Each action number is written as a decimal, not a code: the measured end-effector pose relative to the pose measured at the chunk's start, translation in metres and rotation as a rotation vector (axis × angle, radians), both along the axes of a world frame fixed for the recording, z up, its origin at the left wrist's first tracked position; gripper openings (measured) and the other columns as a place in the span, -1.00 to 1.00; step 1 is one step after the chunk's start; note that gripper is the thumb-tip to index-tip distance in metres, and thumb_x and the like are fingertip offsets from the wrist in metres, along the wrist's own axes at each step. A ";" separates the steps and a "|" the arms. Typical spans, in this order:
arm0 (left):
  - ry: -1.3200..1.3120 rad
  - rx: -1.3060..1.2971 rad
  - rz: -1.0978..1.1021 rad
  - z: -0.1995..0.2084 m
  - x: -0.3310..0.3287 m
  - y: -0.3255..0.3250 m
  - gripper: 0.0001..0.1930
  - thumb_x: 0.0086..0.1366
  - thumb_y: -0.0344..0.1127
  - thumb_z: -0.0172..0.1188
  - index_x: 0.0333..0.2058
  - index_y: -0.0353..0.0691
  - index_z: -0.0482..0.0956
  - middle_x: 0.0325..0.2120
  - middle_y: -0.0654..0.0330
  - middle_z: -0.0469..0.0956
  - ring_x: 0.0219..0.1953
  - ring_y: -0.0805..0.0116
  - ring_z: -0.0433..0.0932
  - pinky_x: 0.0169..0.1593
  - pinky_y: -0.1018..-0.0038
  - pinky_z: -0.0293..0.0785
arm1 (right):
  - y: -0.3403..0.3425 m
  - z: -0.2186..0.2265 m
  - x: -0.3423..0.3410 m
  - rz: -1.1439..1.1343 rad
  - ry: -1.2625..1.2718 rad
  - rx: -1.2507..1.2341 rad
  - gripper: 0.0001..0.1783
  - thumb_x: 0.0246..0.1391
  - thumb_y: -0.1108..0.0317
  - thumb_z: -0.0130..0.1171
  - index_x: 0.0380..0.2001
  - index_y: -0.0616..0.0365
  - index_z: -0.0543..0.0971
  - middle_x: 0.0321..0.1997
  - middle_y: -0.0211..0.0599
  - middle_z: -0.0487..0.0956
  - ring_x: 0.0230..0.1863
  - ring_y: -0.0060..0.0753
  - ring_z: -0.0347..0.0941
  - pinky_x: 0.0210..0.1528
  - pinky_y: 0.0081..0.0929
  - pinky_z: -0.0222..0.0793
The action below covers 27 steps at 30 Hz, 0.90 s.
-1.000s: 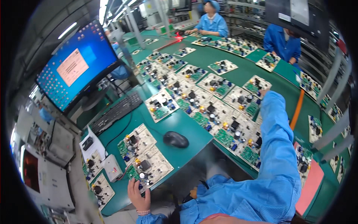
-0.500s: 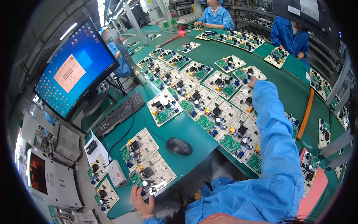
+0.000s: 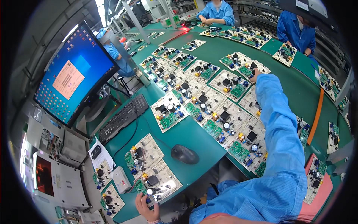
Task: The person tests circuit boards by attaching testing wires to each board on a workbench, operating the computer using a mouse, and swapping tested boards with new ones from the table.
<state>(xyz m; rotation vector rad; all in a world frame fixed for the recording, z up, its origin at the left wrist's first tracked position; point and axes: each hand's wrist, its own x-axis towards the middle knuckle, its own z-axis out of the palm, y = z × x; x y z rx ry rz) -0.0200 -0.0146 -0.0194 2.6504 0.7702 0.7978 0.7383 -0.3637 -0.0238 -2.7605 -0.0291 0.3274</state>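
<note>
My right arm reaches far across the green bench, and my right hand [image 3: 256,75] is closed on the near edge of a pale circuit board [image 3: 264,68]. That board carries a green daughterboard and dark parts; another circuit board [image 3: 235,59] lies against its left side. My left hand [image 3: 147,209] is low in the view, thumb and fingers apart. Its fingertips are by the near corner of a circuit board [image 3: 167,177] that has wires attached, beside the table edge. Whether they touch that board I cannot tell.
Rows of circuit boards [image 3: 203,99] cover the middle of the bench. A black mouse [image 3: 184,154], keyboard [image 3: 125,117] and monitor [image 3: 76,74] stand to the left. A small white box [image 3: 121,179] sits near my left hand. Co-workers [image 3: 216,14] in blue sit across the bench.
The whole view has shifted a little. My right hand has moved slightly farther away with the circuit board, toward its neighbour. My left hand stays by the wired board.
</note>
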 end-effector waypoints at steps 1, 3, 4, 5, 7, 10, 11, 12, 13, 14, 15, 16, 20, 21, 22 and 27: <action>0.039 -0.005 -0.036 -0.004 -0.008 0.005 -0.43 0.04 -0.37 0.32 0.08 -0.23 0.43 0.12 -0.09 0.34 -0.14 0.08 0.48 -0.13 0.28 0.49 | 0.017 -0.004 -0.002 0.020 0.005 0.009 0.08 -0.18 0.05 0.33 0.38 -0.02 0.00 0.11 0.09 0.49 0.02 0.07 0.50 0.03 -0.15 0.41; -0.026 0.095 -0.073 0.000 -0.002 0.006 -0.52 -0.01 -0.41 0.30 -0.04 -0.24 0.48 0.06 -0.02 0.37 -0.30 0.25 0.45 -0.28 0.42 0.50 | 0.026 -0.013 0.010 0.057 -0.088 -0.022 0.12 -0.21 0.07 0.34 0.40 -0.09 -0.04 0.11 0.10 0.48 -0.01 0.08 0.51 0.00 -0.16 0.43; 0.001 0.095 -0.069 0.001 -0.001 0.006 -0.51 -0.01 -0.41 0.30 -0.03 -0.24 0.47 0.07 -0.01 0.36 -0.29 0.25 0.46 -0.27 0.43 0.50 | 0.026 -0.018 0.021 0.081 -0.122 -0.035 0.15 -0.24 0.09 0.34 0.41 -0.14 -0.05 0.13 0.12 0.47 0.00 0.10 0.50 0.00 -0.15 0.43; 0.034 0.102 -0.048 0.001 -0.002 0.005 -0.49 -0.01 -0.42 0.30 -0.01 -0.24 0.47 0.09 -0.01 0.35 -0.27 0.24 0.47 -0.27 0.43 0.51 | 0.040 -0.016 0.027 0.099 -0.125 -0.027 0.15 -0.24 0.09 0.34 0.41 -0.14 -0.05 0.13 0.12 0.47 0.00 0.10 0.50 0.00 -0.15 0.43; -0.010 -0.011 0.013 -0.006 -0.010 0.004 -0.49 -0.02 -0.41 0.31 -0.01 -0.21 0.46 0.11 0.05 0.34 -0.24 0.28 0.48 -0.30 0.45 0.52 | 0.069 -0.015 0.039 0.146 -0.055 0.081 0.17 -0.26 0.08 0.35 0.41 -0.15 -0.07 0.15 0.13 0.46 0.04 0.12 0.48 0.05 -0.15 0.41; 0.022 -0.086 0.035 -0.019 -0.005 0.011 -0.47 0.00 -0.39 0.31 0.02 -0.14 0.46 0.13 0.12 0.33 -0.19 0.30 0.49 -0.29 0.48 0.53 | 0.055 -0.036 0.088 0.287 -0.229 0.241 0.29 -0.33 0.06 0.45 0.42 -0.17 -0.12 0.20 0.13 0.42 0.12 0.16 0.43 0.16 -0.17 0.33; 0.022 -0.090 0.040 -0.020 -0.001 0.012 -0.47 0.00 -0.39 0.31 0.02 -0.14 0.46 0.13 0.12 0.33 -0.19 0.30 0.49 -0.29 0.48 0.53 | 0.058 -0.037 0.099 0.330 -0.279 0.294 0.29 -0.32 0.07 0.46 0.42 -0.15 -0.12 0.22 0.14 0.40 0.14 0.17 0.41 0.18 -0.18 0.31; 0.044 -0.058 0.045 -0.014 -0.005 0.008 -0.46 0.00 -0.40 0.30 0.03 -0.13 0.45 0.13 0.13 0.32 -0.19 0.32 0.49 -0.29 0.48 0.53 | 0.088 -0.031 0.097 0.262 -0.143 0.272 0.26 -0.27 0.09 0.44 0.42 -0.11 -0.13 0.23 0.17 0.38 0.18 0.15 0.38 0.19 -0.20 0.31; 0.068 -0.029 0.047 -0.008 -0.009 0.004 -0.46 0.01 -0.40 0.29 0.04 -0.12 0.44 0.14 0.14 0.31 -0.19 0.33 0.48 -0.29 0.48 0.52 | 0.109 -0.024 0.092 0.267 -0.128 0.198 0.20 -0.22 0.10 0.41 0.41 -0.05 -0.09 0.22 0.16 0.39 0.18 0.13 0.38 0.18 -0.22 0.31; 0.024 -0.064 0.086 -0.005 -0.007 -0.001 -0.53 0.05 -0.33 0.32 -0.01 -0.21 0.48 0.03 0.04 0.41 -0.22 0.21 0.51 -0.25 0.40 0.52 | 0.118 -0.014 0.095 0.255 -0.163 0.120 0.13 -0.21 0.09 0.40 0.39 -0.01 -0.01 0.20 0.15 0.41 0.17 0.12 0.39 0.18 -0.21 0.32; 0.005 -0.012 0.095 0.020 0.006 -0.013 -0.47 -0.13 -0.14 0.24 -0.13 -0.27 0.50 0.05 -0.10 0.41 0.10 -0.09 0.37 0.16 0.14 0.27 | 0.136 -0.005 0.094 0.253 -0.196 0.047 0.07 -0.19 0.08 0.38 0.37 0.03 0.06 0.18 0.14 0.43 0.16 0.12 0.41 0.17 -0.20 0.32; -0.004 -0.037 0.096 0.017 0.001 -0.010 -0.47 -0.14 -0.12 0.25 -0.14 -0.26 0.51 0.03 -0.10 0.42 0.08 -0.08 0.39 0.14 0.15 0.30 | 0.139 0.005 0.089 0.324 -0.189 0.067 -0.02 -0.18 0.07 0.36 0.31 0.09 0.17 0.15 0.11 0.46 0.13 0.08 0.43 0.15 -0.22 0.34; 0.003 0.002 0.070 0.009 0.006 -0.001 -0.47 -0.15 -0.11 0.28 -0.15 -0.22 0.52 0.01 -0.05 0.46 0.03 -0.06 0.44 0.08 0.18 0.36 | 0.152 0.052 0.075 0.642 -0.152 0.141 -0.36 -0.12 0.08 0.32 0.03 0.19 0.50 -0.04 -0.04 0.57 -0.05 -0.15 0.51 0.01 -0.29 0.42; 0.016 0.044 0.097 0.014 0.003 -0.006 -0.46 -0.16 -0.11 0.30 -0.15 -0.21 0.53 0.02 -0.03 0.46 0.03 -0.05 0.44 0.08 0.18 0.36 | 0.170 0.069 0.038 0.716 -0.165 0.197 -0.46 -0.08 0.11 0.30 -0.04 0.18 0.55 -0.09 -0.09 0.59 -0.09 -0.22 0.52 -0.02 -0.30 0.44; 0.005 0.052 0.085 0.014 0.004 -0.005 -0.46 -0.16 -0.10 0.33 -0.14 -0.19 0.53 0.03 0.00 0.47 0.02 -0.05 0.45 0.07 0.17 0.36 | 0.179 0.087 0.007 0.742 -0.145 0.320 -0.54 -0.04 0.16 0.27 -0.10 0.19 0.57 -0.12 -0.10 0.60 -0.11 -0.19 0.53 -0.03 -0.29 0.44; -0.016 0.070 0.098 0.018 -0.001 -0.010 -0.47 -0.12 -0.10 0.38 -0.13 -0.15 0.55 0.04 0.03 0.47 0.02 -0.03 0.45 0.07 0.18 0.35 | 0.249 0.143 -0.170 1.133 -0.124 0.516 -0.74 0.08 0.37 0.22 -0.15 0.20 0.56 -0.23 -0.25 0.62 -0.19 -0.43 0.54 -0.09 -0.45 0.47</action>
